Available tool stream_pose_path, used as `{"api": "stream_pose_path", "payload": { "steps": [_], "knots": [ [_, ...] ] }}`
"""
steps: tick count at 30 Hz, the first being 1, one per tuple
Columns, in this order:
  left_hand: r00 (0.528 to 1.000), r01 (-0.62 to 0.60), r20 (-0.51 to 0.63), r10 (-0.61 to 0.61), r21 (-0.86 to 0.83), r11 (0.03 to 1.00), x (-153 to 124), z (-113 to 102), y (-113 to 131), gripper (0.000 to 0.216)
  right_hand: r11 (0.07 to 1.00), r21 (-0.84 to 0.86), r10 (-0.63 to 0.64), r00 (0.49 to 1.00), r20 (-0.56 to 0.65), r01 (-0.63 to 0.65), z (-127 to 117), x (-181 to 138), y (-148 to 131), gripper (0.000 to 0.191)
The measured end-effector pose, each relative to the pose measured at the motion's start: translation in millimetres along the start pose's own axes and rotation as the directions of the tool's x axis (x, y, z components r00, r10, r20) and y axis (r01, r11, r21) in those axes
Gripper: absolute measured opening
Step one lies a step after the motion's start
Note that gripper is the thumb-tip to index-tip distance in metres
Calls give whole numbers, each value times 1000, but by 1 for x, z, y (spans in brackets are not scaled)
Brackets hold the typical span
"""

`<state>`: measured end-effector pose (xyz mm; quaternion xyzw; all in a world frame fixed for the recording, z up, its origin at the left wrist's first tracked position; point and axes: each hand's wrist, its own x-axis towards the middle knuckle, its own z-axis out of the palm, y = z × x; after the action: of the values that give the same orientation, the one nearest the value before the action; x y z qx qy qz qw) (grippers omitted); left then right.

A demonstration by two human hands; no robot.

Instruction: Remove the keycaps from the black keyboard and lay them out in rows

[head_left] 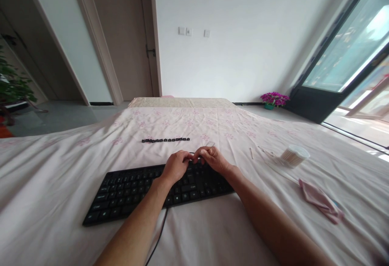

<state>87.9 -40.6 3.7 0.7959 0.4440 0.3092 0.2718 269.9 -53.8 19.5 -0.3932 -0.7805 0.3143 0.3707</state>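
A black keyboard (pixel 130 193) lies at a slight slant on the bedspread, its middle and upper right partly hidden under my hands and forearms. My left hand (pixel 177 165) is over the keyboard's upper edge, fingers curled and pinched; what they hold, if anything, is hidden. Touching or almost touching it, my right hand (pixel 214 160) is closed, with a thin wire tool (pixel 210 143) poking out past its knuckles. Beyond the keyboard, several loose black keycaps (pixel 165 139) form a row.
To the right are a clear tub of cotton swabs (pixel 294 156), a loose swab (pixel 251 153) and a pink cloth (pixel 320 201). The keyboard's cable (pixel 158 235) runs toward me between my forearms. The floral bedspread (pixel 75 169) is wrinkled.
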Motion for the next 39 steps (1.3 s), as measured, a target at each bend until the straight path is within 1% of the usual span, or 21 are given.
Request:
{"api": "stream_pose_path", "payload": {
  "steps": [2, 5, 8, 13, 17, 19, 22, 24, 29, 32, 36, 39],
  "knots": [
    [1000, -13, 10, 12, 26, 1000, 0, -1, 1, 21, 998, -50, -36, 999, 33, 38, 4, 3, -4, 49],
    [999, -32, 27, 31, 40, 999, -1, -3, 1, 22, 977, -177, -104, 991, 88, 118, 13, 9, -13, 41],
    [999, -28, 28, 27, 39, 999, -2, -4, 0, 22, 959, -255, -102, 991, 88, 121, 19, 14, -14, 38],
    [998, -40, 48, 39, 18, 999, -1, -2, -4, 17, 983, -171, -65, 997, 46, 72, 18, 14, -3, 46],
    [993, -86, 75, 88, -20, 996, 0, -1, -5, 10, 991, -129, -41, 997, -61, 33, 19, 11, 2, 52],
    [994, -72, 80, 74, -24, 997, 0, 0, -6, 8, 992, -121, -38, 993, -108, 25, 21, 10, 3, 51],
    [997, -35, 73, 36, -11, 999, 1, 2, -6, 10, 993, -117, -51, 988, -144, 34, 26, 9, 3, 49],
    [997, -33, 65, 33, -3, 999, 2, 3, -6, 12, 992, -114, -65, 984, -165, 46, 28, 9, 3, 50],
    [997, -64, 51, 61, 61, 996, 2, 4, -3, 14, 981, -170, -128, 971, -202, 94, 29, 8, -1, 50],
    [996, -89, 35, 87, 79, 993, 1, 3, -1, 15, 980, -177, -132, 965, -227, 92, 29, 6, -4, 49],
    [991, -129, 24, 128, 30, 991, -1, 1, 1, 18, 988, -131, -118, 954, -275, 84, 31, 5, -5, 50],
    [991, -132, 12, 132, -23, 991, -2, -1, 1, 20, 988, -112, -136, 948, -289, 107, 34, 6, -5, 52]
  ]
}}
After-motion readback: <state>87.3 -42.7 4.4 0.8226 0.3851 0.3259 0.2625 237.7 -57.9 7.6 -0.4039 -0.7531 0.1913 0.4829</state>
